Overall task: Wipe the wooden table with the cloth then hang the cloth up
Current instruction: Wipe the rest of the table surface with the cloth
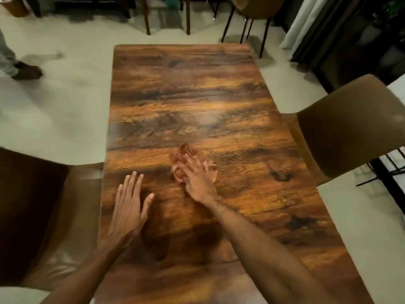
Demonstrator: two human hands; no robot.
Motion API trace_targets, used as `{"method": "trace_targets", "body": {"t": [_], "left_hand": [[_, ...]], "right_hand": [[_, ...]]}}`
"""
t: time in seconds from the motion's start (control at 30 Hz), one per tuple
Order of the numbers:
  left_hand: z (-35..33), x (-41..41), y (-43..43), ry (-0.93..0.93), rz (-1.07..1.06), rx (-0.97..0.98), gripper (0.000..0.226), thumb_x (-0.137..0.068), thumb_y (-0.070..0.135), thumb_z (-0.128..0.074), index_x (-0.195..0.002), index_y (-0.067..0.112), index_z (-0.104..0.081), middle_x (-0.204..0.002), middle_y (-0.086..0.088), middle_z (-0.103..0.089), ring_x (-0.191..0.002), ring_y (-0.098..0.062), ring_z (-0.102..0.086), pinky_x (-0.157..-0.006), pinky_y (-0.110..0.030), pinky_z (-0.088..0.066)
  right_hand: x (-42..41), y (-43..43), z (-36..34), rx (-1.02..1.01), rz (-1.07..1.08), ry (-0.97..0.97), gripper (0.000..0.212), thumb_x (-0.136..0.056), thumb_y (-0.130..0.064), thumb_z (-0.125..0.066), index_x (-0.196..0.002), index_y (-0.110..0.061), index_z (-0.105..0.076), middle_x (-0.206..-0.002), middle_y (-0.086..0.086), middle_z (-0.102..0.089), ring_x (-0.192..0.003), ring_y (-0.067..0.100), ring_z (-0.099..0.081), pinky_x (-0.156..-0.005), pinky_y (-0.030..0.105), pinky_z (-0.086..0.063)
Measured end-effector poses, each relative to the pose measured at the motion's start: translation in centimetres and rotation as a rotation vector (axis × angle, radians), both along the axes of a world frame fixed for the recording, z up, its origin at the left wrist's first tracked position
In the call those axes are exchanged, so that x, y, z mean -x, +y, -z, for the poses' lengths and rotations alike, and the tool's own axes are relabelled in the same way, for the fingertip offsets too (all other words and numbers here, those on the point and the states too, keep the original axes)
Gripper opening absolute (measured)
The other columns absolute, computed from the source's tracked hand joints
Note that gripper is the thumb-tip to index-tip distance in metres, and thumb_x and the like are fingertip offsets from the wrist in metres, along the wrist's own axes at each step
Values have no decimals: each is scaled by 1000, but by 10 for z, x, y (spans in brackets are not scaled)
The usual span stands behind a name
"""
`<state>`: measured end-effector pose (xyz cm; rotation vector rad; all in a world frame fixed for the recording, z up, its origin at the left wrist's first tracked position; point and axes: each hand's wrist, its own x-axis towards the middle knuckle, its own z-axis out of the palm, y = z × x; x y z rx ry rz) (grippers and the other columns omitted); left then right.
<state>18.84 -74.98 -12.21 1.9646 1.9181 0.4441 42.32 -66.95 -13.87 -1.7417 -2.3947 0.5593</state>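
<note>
Pale floor all round. A brown chair stood left of the fingers, a second chair right of them; chair legs and a white curtain were beyond them, a shoe far left.

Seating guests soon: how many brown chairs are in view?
3 brown padded chairs: left chair beside the wooden table, right chair opposite, black-legged chair beyond the far end. Others may be hidden.

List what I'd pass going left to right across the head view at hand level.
First the left brown chair, then the left hand, the right hand pressing the cloth, then the right brown chair.
</note>
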Motion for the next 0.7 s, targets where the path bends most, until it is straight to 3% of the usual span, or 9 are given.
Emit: {"method": "trace_targets", "body": {"t": [0.1, 0.17, 0.37, 0.5, 0.57, 0.7], "left_hand": [[0, -51, 18, 8, 60, -3, 75, -97, 59, -22, -158, 14, -23, -168, -7, -16, -156, -19, -5, -127, -42, -5], [-1, -91, 24, 5, 114, -2, 73, -98, 57, -24, -158, 14, -24, -168, -7, -16, -156, -19, -5, -127, -42, -5], [1, -185, 26, 2, 231, 46, 68, -101, 56, -25, -159, 20, -19, -169, -1, -12, -156, -11, 3, -127, -40, -3], [-10, -204, 16, 6, 270, 42, 67, -102, 53, -26, -159, 19, -17, -169, -1, -10, -156, -12, 3, -127, -40, -3], [-16, -208, 5, 11, 296, 51, 67, -103, 52, -27, -159, 18, -17, -169, -2, -9, -156, -13, 3, -128, -41, -3], [-17, -205, -24, 20, 308, 79, 68, -102, 54, -26, -160, 19, -16, -169, -2, -9, -156, -13, 4, -127, -39, -1]], "right_hand": [[-131, 33, -8, 62, 372, -31, 63, -101, -21, -47, -160, -30, -28, -172, 2, -6, -158, 27, -2, -126, 53, -3], [-196, 27, -11, 81, 502, -40, 63, -102, -22, -46, -160, -29, -26, -172, 4, -6, -157, 31, -6, -125, 54, -5], [-213, -33, 7, 1, 267, -45, 67, -98, -25, -47, -159, -36, -23, -171, -1, -9, -157, 25, -5, -125, 52, -2], [-288, -47, 2, 52, 551, -89, 66, -100, -24, -46, -160, -34, -22, -172, 2, -5, -158, 24, -2, -125, 56, -6], [-278, -78, -1, 44, 625, -84, 64, -102, -25, -45, -160, -34, -20, -172, 3, -3, -158, 27, 1, -125, 57, -4], [-186, -171, 8, 17, 305, -66, 81, -89, -26, -56, -160, -37, -19, -172, 0, -6, -158, 28, 2, -126, 57, -6]]}}
